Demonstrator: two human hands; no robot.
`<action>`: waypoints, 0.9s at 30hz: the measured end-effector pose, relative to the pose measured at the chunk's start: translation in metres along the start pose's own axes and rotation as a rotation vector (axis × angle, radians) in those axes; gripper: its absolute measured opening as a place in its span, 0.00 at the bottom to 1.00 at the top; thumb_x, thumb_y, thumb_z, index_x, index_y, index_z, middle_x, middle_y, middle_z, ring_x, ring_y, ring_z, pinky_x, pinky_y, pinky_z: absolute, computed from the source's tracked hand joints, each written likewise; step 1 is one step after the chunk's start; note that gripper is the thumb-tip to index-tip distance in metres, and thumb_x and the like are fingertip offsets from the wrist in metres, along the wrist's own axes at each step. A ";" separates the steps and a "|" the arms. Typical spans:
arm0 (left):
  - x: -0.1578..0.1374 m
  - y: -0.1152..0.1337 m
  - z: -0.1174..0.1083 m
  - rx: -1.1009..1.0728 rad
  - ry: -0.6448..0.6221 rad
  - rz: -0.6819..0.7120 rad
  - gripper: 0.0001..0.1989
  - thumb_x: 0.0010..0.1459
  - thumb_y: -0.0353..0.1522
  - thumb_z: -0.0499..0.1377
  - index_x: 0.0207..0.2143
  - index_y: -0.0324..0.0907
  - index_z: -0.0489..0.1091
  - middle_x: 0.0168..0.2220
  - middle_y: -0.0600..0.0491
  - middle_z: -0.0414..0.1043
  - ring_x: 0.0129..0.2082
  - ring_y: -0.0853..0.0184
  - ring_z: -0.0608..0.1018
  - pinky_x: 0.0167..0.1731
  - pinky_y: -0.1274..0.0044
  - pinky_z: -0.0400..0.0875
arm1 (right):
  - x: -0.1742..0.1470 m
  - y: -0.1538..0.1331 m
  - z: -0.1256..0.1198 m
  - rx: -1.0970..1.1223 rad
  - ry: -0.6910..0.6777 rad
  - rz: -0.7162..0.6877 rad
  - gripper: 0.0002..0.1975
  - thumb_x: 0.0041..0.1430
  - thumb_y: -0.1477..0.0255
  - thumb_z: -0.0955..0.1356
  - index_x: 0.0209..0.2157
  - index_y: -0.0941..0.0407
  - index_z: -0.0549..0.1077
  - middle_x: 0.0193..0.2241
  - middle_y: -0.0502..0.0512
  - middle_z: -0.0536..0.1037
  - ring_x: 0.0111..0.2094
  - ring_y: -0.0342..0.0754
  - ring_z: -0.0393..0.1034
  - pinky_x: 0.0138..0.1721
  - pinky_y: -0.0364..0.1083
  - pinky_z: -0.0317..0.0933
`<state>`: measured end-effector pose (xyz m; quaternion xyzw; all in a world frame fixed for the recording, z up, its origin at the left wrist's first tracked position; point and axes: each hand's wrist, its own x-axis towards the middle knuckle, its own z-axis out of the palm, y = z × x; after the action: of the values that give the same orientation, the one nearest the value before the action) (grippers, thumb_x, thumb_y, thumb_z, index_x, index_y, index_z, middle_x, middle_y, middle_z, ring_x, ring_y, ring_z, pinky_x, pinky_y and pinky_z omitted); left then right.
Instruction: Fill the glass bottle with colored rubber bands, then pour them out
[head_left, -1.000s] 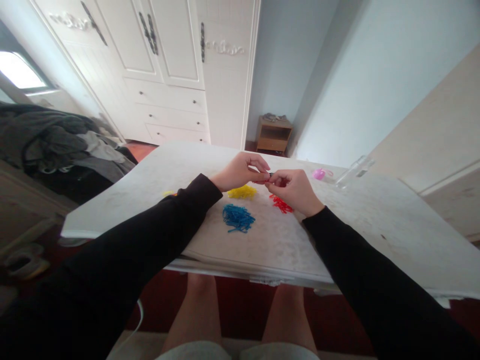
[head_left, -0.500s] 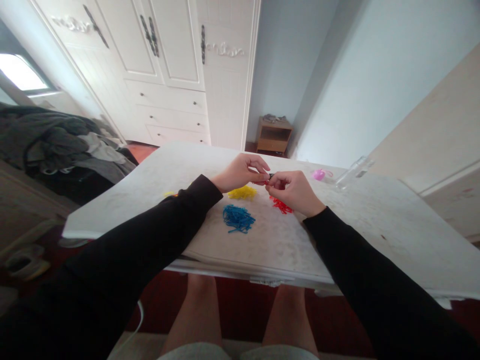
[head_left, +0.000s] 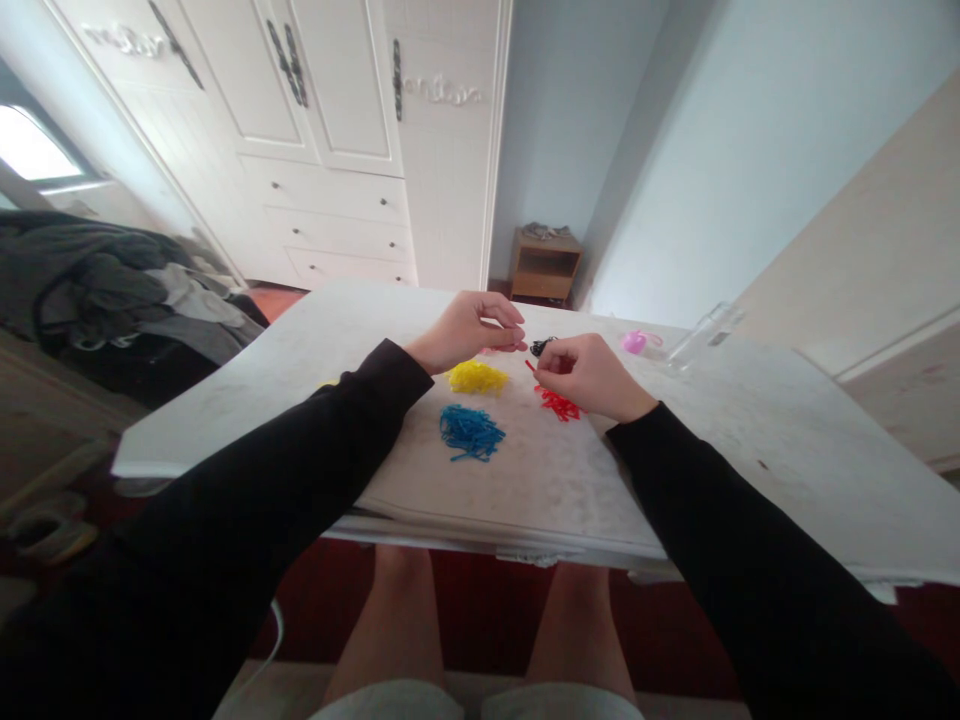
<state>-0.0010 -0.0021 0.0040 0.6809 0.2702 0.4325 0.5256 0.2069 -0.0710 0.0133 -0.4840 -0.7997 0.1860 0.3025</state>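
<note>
My left hand (head_left: pixel 480 328) hovers above the white table, fingers loosely bent and apart, with nothing visible in it. Below it lies a yellow pile of small rubber bands (head_left: pixel 478 377); a bit of pink shows under its fingers. My right hand (head_left: pixel 592 375) is closed in a pinch, and a short end of a red rubber band (head_left: pixel 530 366) sticks out from its fingertips. Partly under that hand is a pile of red bands (head_left: pixel 559 404). A small black pile (head_left: pixel 541 346) sits just behind it. Nearer to me lies a blue pile of bands (head_left: pixel 472 432).
The white table (head_left: pixel 735 500) reaches out to both sides. At its back right are a pink object (head_left: pixel 637 342) and a clear plastic container (head_left: pixel 701 338) lying tilted. A heap of clothes (head_left: pixel 112 290) is at the left, and a white wardrobe (head_left: pixel 330 120) stands beyond.
My hands, close together before, have drawn apart; the left moved left. The red band now shows at the right fingertips, and the black pile is uncovered. The view has shifted slightly.
</note>
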 end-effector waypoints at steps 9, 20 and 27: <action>-0.001 -0.002 0.002 -0.041 -0.001 -0.046 0.15 0.50 0.31 0.77 0.33 0.36 0.74 0.30 0.53 0.79 0.35 0.64 0.87 0.40 0.73 0.84 | 0.000 0.012 -0.016 -0.308 -0.123 0.050 0.07 0.47 0.74 0.69 0.18 0.55 0.69 0.18 0.48 0.70 0.23 0.44 0.61 0.29 0.46 0.51; -0.002 -0.002 0.006 -0.099 -0.007 -0.052 0.14 0.49 0.29 0.76 0.32 0.36 0.74 0.30 0.54 0.78 0.33 0.68 0.84 0.40 0.73 0.83 | -0.002 -0.007 -0.005 -0.100 0.048 -0.146 0.04 0.54 0.73 0.68 0.27 0.56 0.75 0.22 0.49 0.74 0.25 0.44 0.64 0.31 0.45 0.57; 0.001 -0.008 0.005 0.020 0.040 0.043 0.09 0.52 0.27 0.72 0.32 0.36 0.75 0.29 0.53 0.77 0.27 0.73 0.78 0.28 0.80 0.72 | -0.005 -0.012 0.010 0.062 -0.129 -0.255 0.18 0.57 0.74 0.69 0.50 0.56 0.77 0.46 0.57 0.85 0.30 0.44 0.75 0.35 0.45 0.69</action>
<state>0.0050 -0.0015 -0.0035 0.6829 0.2704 0.4547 0.5038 0.1941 -0.0808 0.0108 -0.3561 -0.8663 0.2017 0.2864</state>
